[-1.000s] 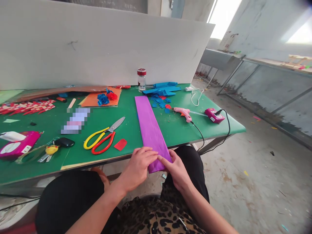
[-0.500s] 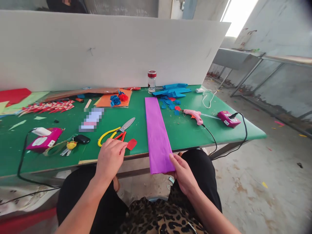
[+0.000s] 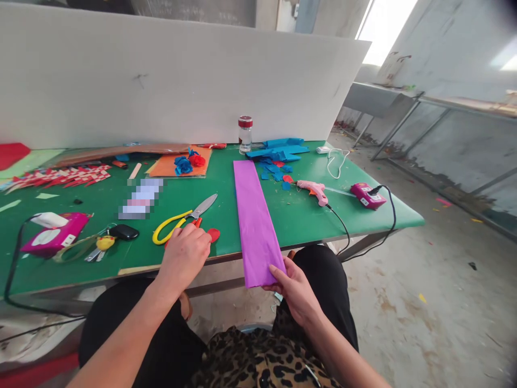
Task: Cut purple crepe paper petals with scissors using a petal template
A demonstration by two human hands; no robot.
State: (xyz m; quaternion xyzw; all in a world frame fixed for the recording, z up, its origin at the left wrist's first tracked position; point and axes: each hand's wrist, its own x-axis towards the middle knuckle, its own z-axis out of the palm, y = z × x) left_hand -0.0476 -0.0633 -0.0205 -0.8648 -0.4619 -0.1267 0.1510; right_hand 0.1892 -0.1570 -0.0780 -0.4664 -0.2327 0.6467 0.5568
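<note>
A long folded strip of purple crepe paper reaches from the middle of the green table out over its front edge. Its near end is pinched by my right hand, thumb on top and fingers underneath. My left hand is closed at the table's front edge, with a small red paper piece showing at its fingertips. Under that hand are the scissors, blades pointing away. Their yellow handle loop shows, while the red handle is partly covered by my fingers.
Right of the strip lie a pink glue gun, blue paper scraps and a magenta power block. A red-lidded jar stands before a white board. Keys, a second block and paper flowers are leftward.
My left hand has shifted slightly forward and right, over the red scissor handle; the red piece has changed its angle. My right thumb sits further in on the purple strip. The view has turned slightly right.
</note>
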